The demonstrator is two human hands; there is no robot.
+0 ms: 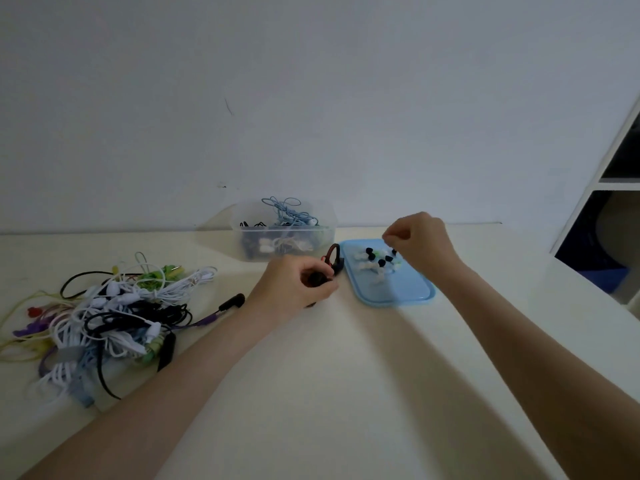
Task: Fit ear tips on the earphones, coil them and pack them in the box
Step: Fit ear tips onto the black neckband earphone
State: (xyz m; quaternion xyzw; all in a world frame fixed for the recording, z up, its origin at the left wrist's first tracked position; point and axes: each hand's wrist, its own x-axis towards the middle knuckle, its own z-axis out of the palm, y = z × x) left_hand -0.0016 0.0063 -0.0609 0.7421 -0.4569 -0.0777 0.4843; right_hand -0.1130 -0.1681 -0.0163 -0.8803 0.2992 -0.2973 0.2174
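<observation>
Black ear-hook earphone sits pinched in the left hand beside the pale blue plastic lid; the right hand hovers above, fingertips pinched, contents unclear. Steady the nozzle, then press the tip on squarely.

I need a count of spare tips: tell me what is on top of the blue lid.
On the blue lid lies a loose cluster of ear tips, some black, some white or clear. The right hand hovers over its far edge, hiding anything beneath it.

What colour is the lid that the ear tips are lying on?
Light blue; the lid shows clearly in the head view, beside the box.
</observation>
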